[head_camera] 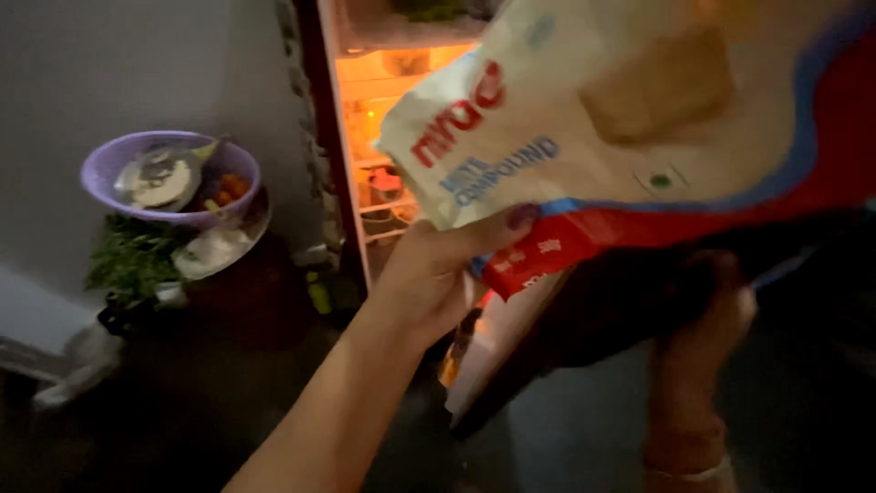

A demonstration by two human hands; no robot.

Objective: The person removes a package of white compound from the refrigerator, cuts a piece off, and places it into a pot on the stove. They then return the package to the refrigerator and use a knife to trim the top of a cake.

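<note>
Bare forearms, dark-painted thumbnail (523, 216), pale band (691, 475) at right wrist

One package fills the upper right of the view: a large, soft, cream-white pouch (639, 119) with a blue stripe and a red band along its lower edge, red and blue lettering, and a small square label with a green dot. The left hand (438, 269) grips its lower corner.

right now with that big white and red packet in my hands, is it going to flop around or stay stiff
Probably floppy: the packet bends and creases where the left hand pinches its lower edge. Its glossy wrapper looks slippery, so a one-edge grip may slide. The right hand sits underneath, which suggests it needs support, though its weight cannot be judged.
</note>
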